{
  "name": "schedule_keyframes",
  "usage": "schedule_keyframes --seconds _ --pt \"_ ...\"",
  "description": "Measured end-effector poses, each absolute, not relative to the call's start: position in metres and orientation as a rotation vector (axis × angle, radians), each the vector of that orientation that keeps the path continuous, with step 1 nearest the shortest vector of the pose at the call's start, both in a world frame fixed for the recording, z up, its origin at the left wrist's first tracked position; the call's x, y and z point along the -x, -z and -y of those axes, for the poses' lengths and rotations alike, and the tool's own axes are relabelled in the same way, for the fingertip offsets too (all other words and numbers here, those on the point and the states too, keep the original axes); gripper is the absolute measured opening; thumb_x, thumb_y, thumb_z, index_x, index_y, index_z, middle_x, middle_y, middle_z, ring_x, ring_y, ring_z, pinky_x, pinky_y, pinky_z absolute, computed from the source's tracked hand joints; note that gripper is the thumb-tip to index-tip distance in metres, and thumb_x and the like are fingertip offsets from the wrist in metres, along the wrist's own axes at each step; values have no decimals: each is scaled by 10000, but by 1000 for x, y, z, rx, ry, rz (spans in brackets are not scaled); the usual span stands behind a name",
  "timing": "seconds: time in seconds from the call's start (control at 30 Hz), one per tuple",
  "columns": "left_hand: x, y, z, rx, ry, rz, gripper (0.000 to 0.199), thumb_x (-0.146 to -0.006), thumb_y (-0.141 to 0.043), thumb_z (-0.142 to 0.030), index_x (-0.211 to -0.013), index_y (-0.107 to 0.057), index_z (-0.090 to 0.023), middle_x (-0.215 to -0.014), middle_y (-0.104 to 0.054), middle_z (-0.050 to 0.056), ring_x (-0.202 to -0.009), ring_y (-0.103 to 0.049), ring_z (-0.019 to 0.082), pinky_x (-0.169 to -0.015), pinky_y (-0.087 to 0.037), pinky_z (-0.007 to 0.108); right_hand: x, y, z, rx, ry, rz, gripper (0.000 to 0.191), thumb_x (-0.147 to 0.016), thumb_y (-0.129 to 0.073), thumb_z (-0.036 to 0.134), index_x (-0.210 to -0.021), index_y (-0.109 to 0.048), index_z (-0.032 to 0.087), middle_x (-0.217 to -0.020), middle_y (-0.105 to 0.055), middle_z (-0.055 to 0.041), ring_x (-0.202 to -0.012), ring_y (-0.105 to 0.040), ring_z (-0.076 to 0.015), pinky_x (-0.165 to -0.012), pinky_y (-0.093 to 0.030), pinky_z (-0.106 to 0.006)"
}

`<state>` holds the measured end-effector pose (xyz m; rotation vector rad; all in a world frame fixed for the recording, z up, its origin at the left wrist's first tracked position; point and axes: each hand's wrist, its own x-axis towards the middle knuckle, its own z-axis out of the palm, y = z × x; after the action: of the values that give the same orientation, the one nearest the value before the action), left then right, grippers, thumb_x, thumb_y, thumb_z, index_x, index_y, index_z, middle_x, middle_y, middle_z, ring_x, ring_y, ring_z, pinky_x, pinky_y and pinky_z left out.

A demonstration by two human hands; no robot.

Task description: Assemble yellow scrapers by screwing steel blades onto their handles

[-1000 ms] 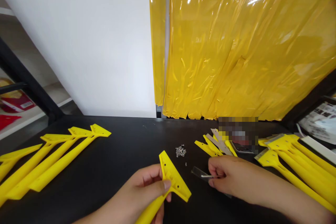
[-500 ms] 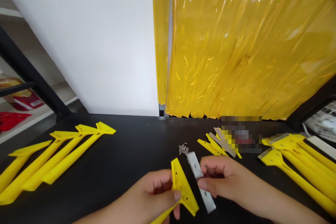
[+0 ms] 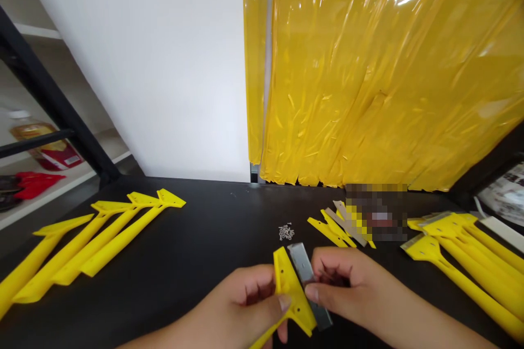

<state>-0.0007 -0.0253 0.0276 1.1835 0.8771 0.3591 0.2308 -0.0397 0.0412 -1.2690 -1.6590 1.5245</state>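
The left hand (image 3: 241, 305) has its fingers clamped around the head of a yellow plastic scraper (image 3: 291, 294). The right hand (image 3: 347, 294) pinches a steel razor blade (image 3: 300, 262) between its fingers, right against the scraper's head. A small pile of screws (image 3: 285, 232) lies just ahead on the black bench (image 3: 184, 234), with more yellow scrapers (image 3: 106, 248) off to the left and right.

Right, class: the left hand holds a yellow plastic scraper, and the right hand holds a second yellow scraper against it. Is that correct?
Not quite: the right hand holds a flat steel blade, not a second scraper, as the head view shows. The left hand does hold the yellow plastic scraper.
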Motion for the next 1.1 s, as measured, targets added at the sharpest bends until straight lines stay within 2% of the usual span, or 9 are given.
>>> schedule_keyframes --seconds 0.2,0.4,0.53,0.67,0.87,1.0,1.1 --pt "-1 -33 29 -1232 -377 -856 433 -883 -688 -610 -980 -695 -188 -729 -613 -11 -502 -451 80 -470 -366 192 -222 -34 43 1209 -1538 1690 205 -895 -691 297 -766 -564 201 -706 -469 64 -672 -378 -114 -618 -317 -243" --pt "-8 -37 26 -1328 -301 -875 398 -930 -628 -581 -944 -705 -191 -703 -606 -13 -519 -461 87 -467 -337 186 -221 -30 41 1182 -1542 1699 181 -903 -661 245 -756 -566 198 -705 -457 64 -668 -368 -113 -613 -309 -242" --pt "-10 -37 25 -1337 -297 -925 421 -948 -582 -612 -897 -657 -201 -653 -581 -38 -434 -414 71 -394 -269 182 -219 -27 40 1184 -1564 1663 261 -898 -696 357 -748 -554 197 -710 -465 51 -683 -383 -123 -623 -323 -251" --pt "-6 -32 23 -1341 -239 -911 392 -955 -599 -579 -886 -639 -195 -628 -545 -59 -425 -372 54 -394 -243 173 -216 -21 43 1194 -1588 1657 329 -886 -733 448 -746 -569 199 -708 -479 41 -690 -407 -135 -641 -347 -265" --pt "-6 -19 21 -1350 -338 -821 436 -943 -603 -596 -825 -632 -178 -680 -496 -36 -577 -429 93 -545 -387 209 -214 -9 47 1237 -1597 1713 216 -944 -672 375 -818 -627 204 -736 -505 41 -697 -418 -130 -639 -355 -256" --pt "-7 -14 20 -1202 -377 -832 478 -901 -625 -634 -782 -634 -171 -620 -527 -34 -495 -430 78 -479 -358 196 -214 -11 47 1307 -1464 1804 221 -943 -659 415 -848 -647 216 -733 -543 41 -692 -483 -131 -626 -412 -241" --pt "-4 -14 16 -1089 -371 -895 476 -886 -614 -640 -806 -658 -174 -514 -555 -42 -350 -393 67 -360 -278 175 -222 -18 41 1433 -1133 1887 251 -1007 -506 369 -814 -596 236 -733 -582 27 -696 -555 -147 -623 -466 -244"
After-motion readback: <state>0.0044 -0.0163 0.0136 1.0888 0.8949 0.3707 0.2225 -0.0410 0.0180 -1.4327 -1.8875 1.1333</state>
